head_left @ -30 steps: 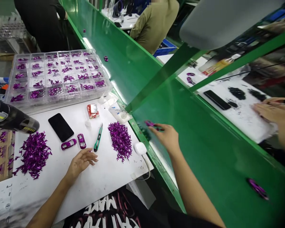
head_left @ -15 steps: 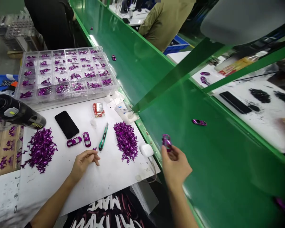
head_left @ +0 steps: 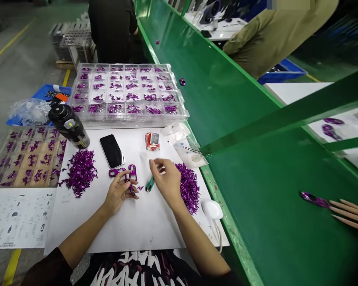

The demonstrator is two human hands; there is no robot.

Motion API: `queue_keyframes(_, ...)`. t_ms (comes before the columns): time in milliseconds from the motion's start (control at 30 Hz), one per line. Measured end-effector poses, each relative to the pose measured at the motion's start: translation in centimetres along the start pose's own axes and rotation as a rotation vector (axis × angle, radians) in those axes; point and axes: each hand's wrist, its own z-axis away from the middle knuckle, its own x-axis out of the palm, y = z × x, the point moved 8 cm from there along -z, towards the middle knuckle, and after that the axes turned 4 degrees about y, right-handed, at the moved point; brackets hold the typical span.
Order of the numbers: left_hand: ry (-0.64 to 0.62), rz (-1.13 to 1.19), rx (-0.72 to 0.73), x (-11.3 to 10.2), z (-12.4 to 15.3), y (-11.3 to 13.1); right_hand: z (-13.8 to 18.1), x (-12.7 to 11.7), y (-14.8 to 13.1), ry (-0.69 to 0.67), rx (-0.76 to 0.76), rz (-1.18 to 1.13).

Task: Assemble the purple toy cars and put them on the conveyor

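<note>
My left hand (head_left: 118, 193) rests on the white sheet (head_left: 131, 226) with its fingers closed round a small purple toy car (head_left: 130, 186). Just beyond it lie two more purple cars (head_left: 113, 172) (head_left: 133, 171). My right hand (head_left: 166, 182) hovers beside it, fingers loosely apart and nothing visible in them. It is above a green utility knife (head_left: 150, 184) and next to a heap of purple slivers (head_left: 188, 186). A second purple heap (head_left: 80, 171) lies to the left.
Around the sheet are a black phone (head_left: 111, 150), a red packet (head_left: 152, 141), a dark bottle (head_left: 68, 125), a white earbud case (head_left: 212, 209) and clear compartment trays (head_left: 128, 91). On the green belt (head_left: 256, 171), another person's fingers (head_left: 350, 212) touch a purple car (head_left: 314, 199). Two people stand behind.
My right hand came back from the belt with a purple car to the white sheet. The car now sits in my left hand. My view swung left.
</note>
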Motion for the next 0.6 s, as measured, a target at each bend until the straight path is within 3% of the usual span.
queue_keyframes(100, 0.008, 0.021, -0.018, -0.1, -0.3, 0.0, -3.2, 2.4, 1.5, -0.057, 0.063, -0.059)
queue_keyframes(200, 0.014, 0.028, -0.026, -0.1, -0.5, -0.2, -3.5, 4.2, 1.2, -0.161, 0.083, -0.182)
queue_keyframes(333, 0.038, 0.043, -0.027, -0.3, -0.5, -0.3, -1.4, 2.7, -0.1, -0.193, 0.187, -0.354)
queue_keyframes(400, 0.049, 0.057, -0.028, -0.3, -0.6, -0.3, -0.2, 1.2, -0.4, -0.117, 0.286, -0.416)
queue_keyframes(467, 0.057, 0.072, -0.031, -0.3, -0.6, -0.3, 0.7, -0.4, -0.9, 0.044, 0.293, -0.428)
queue_keyframes(533, 0.067, 0.085, -0.034, -0.3, -0.6, -0.3, 1.4, -1.2, -2.2, 0.187, 0.163, -0.447)
queue_keyframes(600, 0.078, 0.097, -0.035, -0.3, -0.7, -0.2, 2.2, -1.0, -3.6, 0.232, 0.020, -0.504)
